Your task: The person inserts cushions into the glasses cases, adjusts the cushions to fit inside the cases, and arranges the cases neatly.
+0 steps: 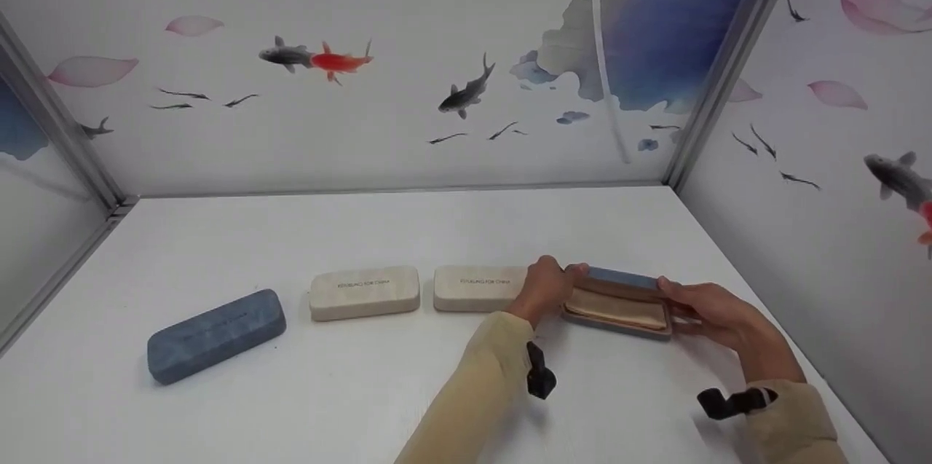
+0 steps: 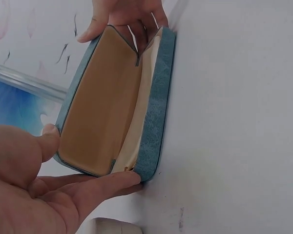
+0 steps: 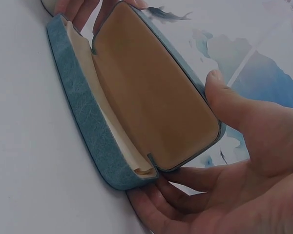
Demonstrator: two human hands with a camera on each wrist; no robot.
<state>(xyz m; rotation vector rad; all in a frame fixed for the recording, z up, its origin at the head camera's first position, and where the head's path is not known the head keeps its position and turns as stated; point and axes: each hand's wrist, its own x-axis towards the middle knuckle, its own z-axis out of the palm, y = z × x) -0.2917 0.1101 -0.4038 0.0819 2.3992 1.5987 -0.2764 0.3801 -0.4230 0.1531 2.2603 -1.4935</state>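
Note:
An opened blue glasses case [image 1: 626, 278] sits on the table towards the right, its lid raised and its tan lining [image 3: 151, 97] visible. A pale folded cloth [image 1: 619, 309] lies in its base. At the case's left end, my left hand [image 1: 542, 291] grips it, thumb on the lid edge and fingers against the base. My right hand [image 1: 717, 311] holds the opposite end in a similar way, with its thumb [image 3: 222, 92] on the lid's edge. Just left of my left hand is a cream glasses case [image 1: 477, 289], partly covered by that hand.
A second cream glasses case [image 1: 364, 294] and a closed blue glasses case [image 1: 217, 336] lie further left on the white table [image 1: 349, 391]. White panels [image 1: 364, 151] printed with fish and petals, joined by metal posts [image 1: 728, 71], enclose the back and sides.

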